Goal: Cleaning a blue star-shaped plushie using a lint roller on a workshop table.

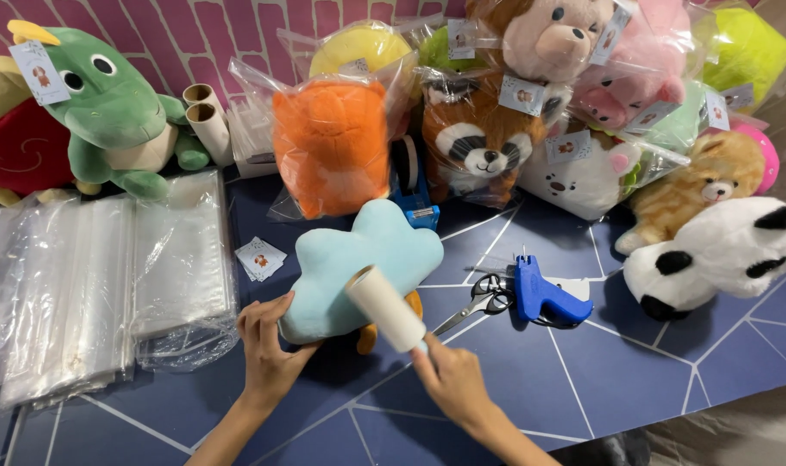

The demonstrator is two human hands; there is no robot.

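We hold a lint roller (386, 307) in our right hand (452, 380), fingers wrapped around its handle so that the pale cream roll tilts up and to the left and rests against the light blue plush toy (358, 263). Our left hand (268, 345) is spread narrow against that toy's lower left edge, fingertips pressing into the fabric and pinning it to the dark blue table (583, 380). The toy is soft, smooth and lobed like a cloud, with orange feet (369, 335) showing beneath it, and it lies at the table's middle. Just right of it lie black scissors (479, 298) and a blue tagging gun (544, 298). To the left sit stacked clear plastic bags (108, 285); behind, bagged plush animals (488, 138) crowd the wall.
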